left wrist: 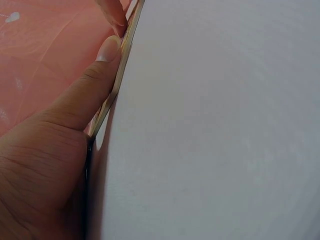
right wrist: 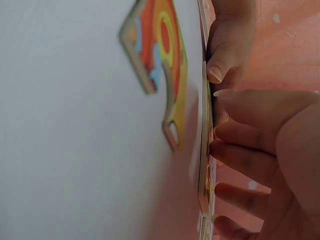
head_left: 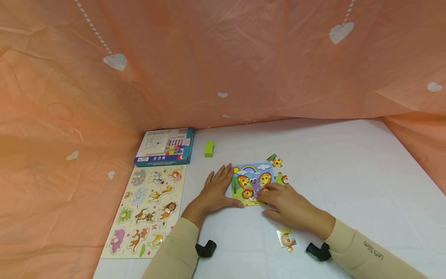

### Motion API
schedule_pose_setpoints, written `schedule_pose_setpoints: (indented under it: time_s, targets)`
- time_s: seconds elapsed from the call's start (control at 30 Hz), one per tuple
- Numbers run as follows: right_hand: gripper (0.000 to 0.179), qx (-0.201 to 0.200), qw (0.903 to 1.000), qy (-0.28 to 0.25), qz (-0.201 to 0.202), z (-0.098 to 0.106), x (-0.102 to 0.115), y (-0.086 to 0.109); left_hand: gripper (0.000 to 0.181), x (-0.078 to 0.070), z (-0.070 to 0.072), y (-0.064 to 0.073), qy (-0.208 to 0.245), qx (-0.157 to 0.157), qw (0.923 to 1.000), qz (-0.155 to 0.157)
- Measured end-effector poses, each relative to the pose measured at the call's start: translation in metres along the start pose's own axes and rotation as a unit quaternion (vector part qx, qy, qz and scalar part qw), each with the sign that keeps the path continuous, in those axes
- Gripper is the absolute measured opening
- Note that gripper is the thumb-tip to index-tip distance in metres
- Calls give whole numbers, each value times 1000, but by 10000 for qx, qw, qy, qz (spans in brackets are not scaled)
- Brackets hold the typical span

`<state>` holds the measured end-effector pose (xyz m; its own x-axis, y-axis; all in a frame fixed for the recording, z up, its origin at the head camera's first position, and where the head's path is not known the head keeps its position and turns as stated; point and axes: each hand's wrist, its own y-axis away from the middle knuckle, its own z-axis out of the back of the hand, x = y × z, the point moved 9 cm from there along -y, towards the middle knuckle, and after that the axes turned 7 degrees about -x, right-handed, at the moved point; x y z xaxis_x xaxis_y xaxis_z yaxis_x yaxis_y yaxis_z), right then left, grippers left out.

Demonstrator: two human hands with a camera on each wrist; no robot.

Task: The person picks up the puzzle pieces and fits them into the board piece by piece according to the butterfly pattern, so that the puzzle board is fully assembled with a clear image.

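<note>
A small square jigsaw puzzle [head_left: 249, 170] with a yellow-and-purple butterfly picture lies on the white table. My left hand [head_left: 213, 193] rests along its left side, fingers extended and the thumb at the front edge; the left wrist view shows that thumb [left wrist: 102, 65] against the thin board's edge. With its fingertips, my right hand [head_left: 292, 207] presses on the lower right of the picture and hides that corner. One loose puzzle piece [head_left: 286, 239] lies in front of the right hand. Other pieces [head_left: 276, 161] sit along the puzzle's right side, one partly behind the right hand.
To the left lies a wooden animal puzzle board [head_left: 139, 203], with a blue-edged box [head_left: 163, 149] behind it. A green block [head_left: 209, 149] stands beyond the butterfly puzzle. An orange heart-printed sheet [head_left: 223, 69] hangs at the back and left.
</note>
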<state>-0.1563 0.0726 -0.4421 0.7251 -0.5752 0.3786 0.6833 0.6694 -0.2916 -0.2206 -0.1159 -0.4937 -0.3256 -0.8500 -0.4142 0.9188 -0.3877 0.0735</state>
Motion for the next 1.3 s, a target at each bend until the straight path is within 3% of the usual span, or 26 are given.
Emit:
schedule_pose_setpoints:
  time_s: [0.27,0.47,0.6,0.77,0.9,1.0,1.13,1.3]
  targets:
    - [39,-38,9970,-712,-290,1,-8,-2,131,0,0,1,71,-2,10000,-40]
    - [45,-334,9870,-1251,-954,9,-29,-9,132,1,-2,-1,83,-20,9999,-62]
    - [49,-628,9736,-1650,-1448,18,-48,-11,132,1,-2,-1,111,-32,9999,-71]
    - [50,-1075,9537,-2213,-1729,28,-73,-13,132,0,-3,-2,119,-30,9999,-66]
    - [54,-1305,9325,-2571,-2176,31,-100,-12,132,0,-2,-2,170,-34,9998,-51]
    - [60,-1330,9151,-2731,-2650,30,-121,-9,132,-1,-2,-1,178,-17,9998,-34]
    - [70,-1184,9014,-2900,-2990,29,-139,-8,132,-2,0,0,176,-11,9998,-26]
    - [74,-945,8962,-3003,-3124,26,-148,-12,131,-2,2,1,225,-35,9997,-12]
